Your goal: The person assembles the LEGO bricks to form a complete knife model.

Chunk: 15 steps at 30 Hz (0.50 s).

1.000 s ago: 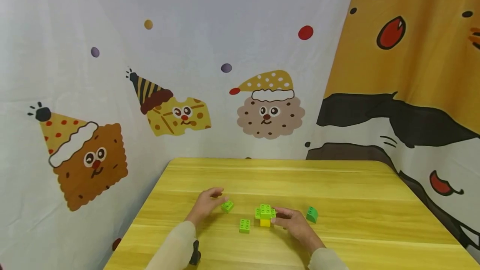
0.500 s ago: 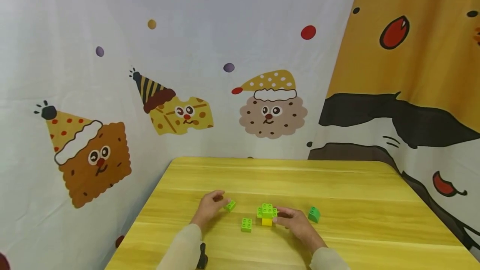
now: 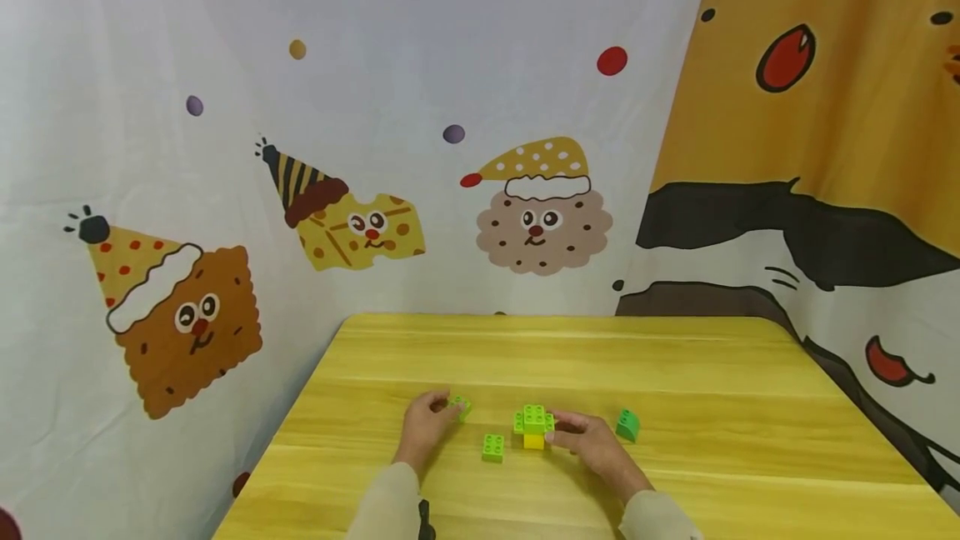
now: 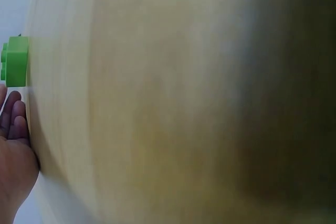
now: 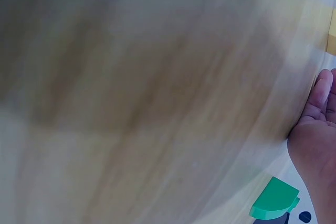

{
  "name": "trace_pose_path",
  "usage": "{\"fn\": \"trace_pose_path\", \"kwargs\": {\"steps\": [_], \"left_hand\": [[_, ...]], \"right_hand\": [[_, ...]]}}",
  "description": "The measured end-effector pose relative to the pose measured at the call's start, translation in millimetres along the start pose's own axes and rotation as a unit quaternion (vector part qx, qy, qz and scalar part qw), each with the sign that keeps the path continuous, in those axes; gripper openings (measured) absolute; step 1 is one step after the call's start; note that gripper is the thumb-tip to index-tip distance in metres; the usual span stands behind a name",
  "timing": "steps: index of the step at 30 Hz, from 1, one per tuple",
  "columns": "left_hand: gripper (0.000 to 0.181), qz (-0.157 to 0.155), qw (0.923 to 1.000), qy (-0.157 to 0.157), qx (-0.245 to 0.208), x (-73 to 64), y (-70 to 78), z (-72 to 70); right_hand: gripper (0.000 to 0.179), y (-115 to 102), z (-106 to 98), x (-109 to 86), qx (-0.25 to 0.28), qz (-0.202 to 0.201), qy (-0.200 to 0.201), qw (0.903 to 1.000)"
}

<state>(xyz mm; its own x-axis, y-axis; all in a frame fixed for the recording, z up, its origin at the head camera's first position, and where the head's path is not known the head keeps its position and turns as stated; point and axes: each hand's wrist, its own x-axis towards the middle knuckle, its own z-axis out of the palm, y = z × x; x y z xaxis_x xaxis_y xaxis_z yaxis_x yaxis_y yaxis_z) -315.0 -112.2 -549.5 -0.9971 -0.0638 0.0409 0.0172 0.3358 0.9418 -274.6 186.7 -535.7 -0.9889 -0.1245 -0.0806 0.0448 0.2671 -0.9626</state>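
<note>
In the head view, a small stack [image 3: 534, 421] stands on the table, its light green bricks on a yellow one. My right hand [image 3: 596, 448] grips its right side between thumb and forefinger. My left hand [image 3: 427, 427] is at a loose light green brick [image 3: 464, 409], the thumb across it and partly hiding it, the forefinger behind. Between the hands, nearer me, lies another light green brick [image 3: 492, 447]. In the left wrist view, a green brick [image 4: 17, 61] shows just past the fingers of my left hand [image 4: 16, 150]. The right wrist view shows my right hand [image 5: 317, 129] along the table.
A darker green brick with a curved side [image 3: 627, 425] lies right of my right hand, also visible as a curved green brick [image 5: 275, 199] in the right wrist view. The wooden table [image 3: 675, 357] ends at a cartoon-printed curtain [image 3: 420, 65] behind it.
My left hand has shifted right and closed in around the loose light green brick, which has turned slightly. My right hand stays at the stack. The head view has swayed a little.
</note>
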Motion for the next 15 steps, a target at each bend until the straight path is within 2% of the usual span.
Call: {"fn": "trace_pose_path", "kwargs": {"steps": [11, 15], "left_hand": [[0.05, 0.008, 0.9999, -0.001, 0.013, -1.3, -1.4, 2.7], [0.046, 0.028, 0.9992, -0.007, 0.026, -1.6, -0.2, 1.9]], "right_hand": [[0.053, 0.9, 1.0, 0.3, -0.003, 0.01, 0.008, 0.9999], [0.053, 1.3, 0.3, 0.8, -0.002, 0.008, 0.006, 0.9999]]}}
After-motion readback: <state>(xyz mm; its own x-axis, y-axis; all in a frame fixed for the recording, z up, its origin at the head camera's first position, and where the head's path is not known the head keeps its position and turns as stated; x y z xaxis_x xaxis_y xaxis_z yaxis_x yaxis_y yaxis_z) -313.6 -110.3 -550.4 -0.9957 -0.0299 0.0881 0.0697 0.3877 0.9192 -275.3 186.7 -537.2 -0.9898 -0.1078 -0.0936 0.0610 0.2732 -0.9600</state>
